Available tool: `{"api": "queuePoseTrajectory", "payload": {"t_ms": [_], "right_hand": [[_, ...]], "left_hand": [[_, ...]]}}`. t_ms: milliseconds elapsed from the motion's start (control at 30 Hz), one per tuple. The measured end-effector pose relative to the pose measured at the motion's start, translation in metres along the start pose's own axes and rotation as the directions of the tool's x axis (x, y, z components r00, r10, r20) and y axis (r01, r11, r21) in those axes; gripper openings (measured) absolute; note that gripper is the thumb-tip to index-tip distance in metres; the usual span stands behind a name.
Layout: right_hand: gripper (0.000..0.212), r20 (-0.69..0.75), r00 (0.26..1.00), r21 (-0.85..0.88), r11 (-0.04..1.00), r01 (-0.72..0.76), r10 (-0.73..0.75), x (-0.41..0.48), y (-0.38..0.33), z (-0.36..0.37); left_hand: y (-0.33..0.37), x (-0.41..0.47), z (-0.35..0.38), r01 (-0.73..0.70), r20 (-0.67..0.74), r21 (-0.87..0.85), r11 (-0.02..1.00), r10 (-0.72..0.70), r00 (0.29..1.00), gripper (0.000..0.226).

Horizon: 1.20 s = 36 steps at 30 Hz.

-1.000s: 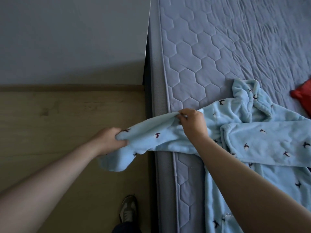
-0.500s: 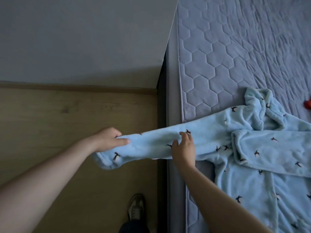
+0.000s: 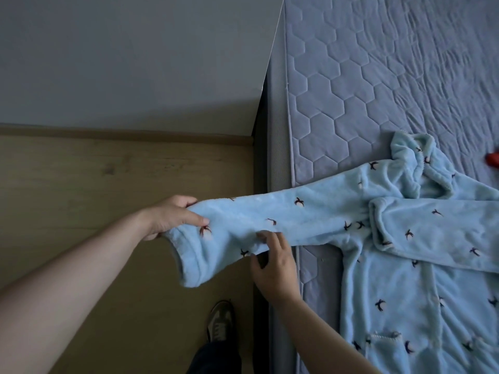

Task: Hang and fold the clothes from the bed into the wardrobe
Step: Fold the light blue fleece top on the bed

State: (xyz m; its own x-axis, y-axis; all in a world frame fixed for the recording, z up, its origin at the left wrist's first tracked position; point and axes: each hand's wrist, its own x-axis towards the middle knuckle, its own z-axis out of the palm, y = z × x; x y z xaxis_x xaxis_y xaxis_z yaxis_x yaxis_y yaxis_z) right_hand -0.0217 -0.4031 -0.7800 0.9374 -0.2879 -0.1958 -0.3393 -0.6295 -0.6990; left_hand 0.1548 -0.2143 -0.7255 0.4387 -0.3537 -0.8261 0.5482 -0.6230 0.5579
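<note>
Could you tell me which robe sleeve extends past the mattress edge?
The sleeve the left hand grips; the other sleeve lies folded across the robe on the bed.

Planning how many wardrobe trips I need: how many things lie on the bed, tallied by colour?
Light blue: 1, the robe
Red: 1, a red thing cut off by the frame's right edge; I cannot tell what it is
Total: 2

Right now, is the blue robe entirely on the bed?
No: the left hand holds one sleeve of the robe out past the mattress edge, over the floor.
</note>
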Motion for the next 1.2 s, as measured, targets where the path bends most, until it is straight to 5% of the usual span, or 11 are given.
{"api": "queuePoseTrajectory", "payload": {"t_ms": [67,200,367,533,767,933,1200], "right_hand": [[0.038,0.055,0.996,0.036,0.997,0.066,-0.068,-0.015,-0.007,0.003],[0.067,0.259,0.961,0.105,0.992,0.073,-0.098,-0.035,-0.030,0.011],[0.083,0.166,0.986,0.177,0.983,-0.044,0.015,-0.040,-0.071,0.017],[0.023,-0.083,0.984,0.194,0.971,-0.140,0.159,-0.026,-0.094,0.009],[0.027,0.043,0.998,0.244,0.969,0.028,-0.039,-0.033,-0.110,-0.026],[0.012,0.076,0.997,0.327,0.944,-0.041,0.017,-0.032,-0.127,-0.042],[0.019,0.044,0.998,0.438,0.896,-0.069,0.055,-0.017,-0.128,-0.112]], "left_hand": [[-0.001,-0.002,-0.001,-0.005,-0.014,-0.022,1.000,0.005,1.000,0.014],[-0.003,-0.009,0.000,0.000,-0.039,-0.116,0.993,-0.005,0.999,0.015],[0.008,-0.019,0.012,-0.073,-0.137,-0.274,0.959,0.036,0.990,0.017],[0.027,-0.032,0.021,-0.191,-0.136,-0.247,0.950,0.161,0.978,0.018],[0.048,-0.048,0.021,-0.234,-0.211,-0.054,0.971,0.218,0.953,0.007],[0.061,-0.063,0.012,-0.239,-0.260,0.089,0.967,0.254,0.932,0.019],[0.123,-0.074,0.041,-0.298,-0.256,0.107,0.949,0.316,0.914,0.019]]}}
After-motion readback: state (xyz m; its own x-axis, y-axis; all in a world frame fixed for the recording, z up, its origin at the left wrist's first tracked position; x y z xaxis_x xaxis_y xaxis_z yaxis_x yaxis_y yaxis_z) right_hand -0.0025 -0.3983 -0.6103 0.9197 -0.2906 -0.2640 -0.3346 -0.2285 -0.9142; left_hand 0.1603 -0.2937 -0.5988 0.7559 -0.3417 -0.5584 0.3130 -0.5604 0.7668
